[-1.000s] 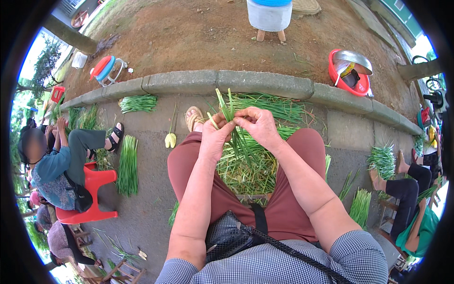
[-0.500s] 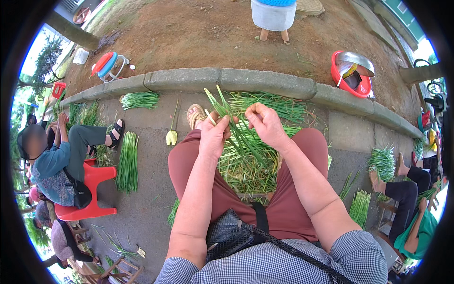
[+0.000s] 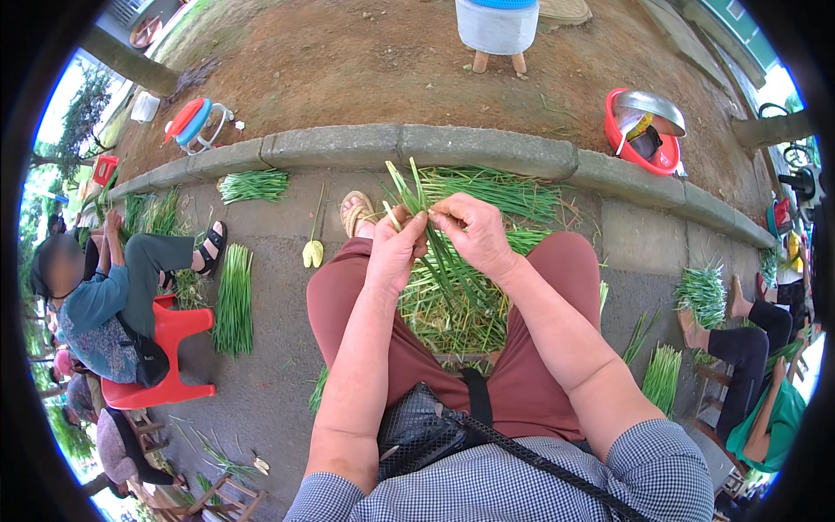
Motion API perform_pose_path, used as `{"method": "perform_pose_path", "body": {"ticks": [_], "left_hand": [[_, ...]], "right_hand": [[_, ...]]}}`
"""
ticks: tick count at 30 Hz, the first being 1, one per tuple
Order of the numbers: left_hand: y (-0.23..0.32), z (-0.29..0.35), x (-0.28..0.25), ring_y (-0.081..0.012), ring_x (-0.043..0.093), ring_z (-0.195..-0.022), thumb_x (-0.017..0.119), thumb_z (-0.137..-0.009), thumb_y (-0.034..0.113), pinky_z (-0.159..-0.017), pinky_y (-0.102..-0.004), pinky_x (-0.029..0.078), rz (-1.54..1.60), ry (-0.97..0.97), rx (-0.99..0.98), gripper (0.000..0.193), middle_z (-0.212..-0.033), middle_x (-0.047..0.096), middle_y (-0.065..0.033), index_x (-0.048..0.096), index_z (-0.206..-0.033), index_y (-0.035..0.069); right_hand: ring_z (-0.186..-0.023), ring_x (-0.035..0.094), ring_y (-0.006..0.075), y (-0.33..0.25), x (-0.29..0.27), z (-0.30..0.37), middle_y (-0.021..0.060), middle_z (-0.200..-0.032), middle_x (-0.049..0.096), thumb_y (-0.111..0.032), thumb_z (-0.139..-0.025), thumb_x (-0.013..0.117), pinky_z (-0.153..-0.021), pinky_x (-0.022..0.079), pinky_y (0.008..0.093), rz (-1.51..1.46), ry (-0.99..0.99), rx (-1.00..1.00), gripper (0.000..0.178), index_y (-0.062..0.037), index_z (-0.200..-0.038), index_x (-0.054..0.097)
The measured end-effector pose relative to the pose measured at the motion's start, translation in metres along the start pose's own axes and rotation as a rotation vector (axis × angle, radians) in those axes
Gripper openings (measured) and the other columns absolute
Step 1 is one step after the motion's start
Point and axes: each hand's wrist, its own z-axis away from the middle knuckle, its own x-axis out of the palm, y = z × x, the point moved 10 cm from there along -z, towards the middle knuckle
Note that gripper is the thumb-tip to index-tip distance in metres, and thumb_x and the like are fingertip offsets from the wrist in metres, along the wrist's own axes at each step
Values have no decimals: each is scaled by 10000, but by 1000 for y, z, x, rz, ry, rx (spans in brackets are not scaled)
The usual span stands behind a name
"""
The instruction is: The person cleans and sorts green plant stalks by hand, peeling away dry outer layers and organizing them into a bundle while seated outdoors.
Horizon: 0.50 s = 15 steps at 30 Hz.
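Note:
Between my knees, my left hand (image 3: 396,248) is closed round a small bunch of long green stalks, like garlic chives (image 3: 417,187). Their pale ends point away from me, and the leafy ends hang toward my lap. A short pale piece (image 3: 391,215) sticks out between the left fingers. My right hand (image 3: 474,230) pinches at the bunch close beside the left fingertips; exactly which stalk it grips is hidden. Below both hands lies a loose heap of green stalks and trimmings (image 3: 452,322), and a further pile of stalks (image 3: 504,193) rests against the kerb.
A stone kerb (image 3: 348,148) runs across ahead. Bundled stalks (image 3: 233,300) lie at left, and another bundle (image 3: 663,378) at right. A person sits on a red stool (image 3: 187,326) at left; another sits at right. Beyond the kerb are a red basin (image 3: 644,143) and a white bucket (image 3: 496,30).
My right hand has moved left and in, from apart to touching the bunch beside my left fingers. The left hand keeps its hold, and the stalks have swung slightly more upright.

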Motion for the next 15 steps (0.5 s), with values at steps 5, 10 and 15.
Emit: {"method": "perform_pose_path", "body": {"ticks": [5,10,15], "left_hand": [[4,-1,-5,-29,396,-475,555,-883,89,-421,-176,305,-16,23,16,75,-779,624,-60,491,-851,69],[4,-1,-7,-28,390,-472,561,-880,91,-415,-178,299,-4,54,7,71,-775,624,-59,499,-857,64],[-1,0,-5,-25,391,-486,575,-874,98,-413,-177,296,-21,36,4,70,-755,610,-33,527,-895,52]], "right_hand": [[-566,536,76,10,-13,-1,34,-707,604,-70,-780,636,-514,435,224,-170,58,168,81,4,-814,628],[-582,514,42,28,-12,0,4,-690,591,-119,-791,666,-525,435,204,-351,8,297,165,-4,-898,616],[-577,565,116,4,3,1,71,-732,616,-96,-752,686,-537,464,239,-121,-10,105,200,-1,-918,626]]}}
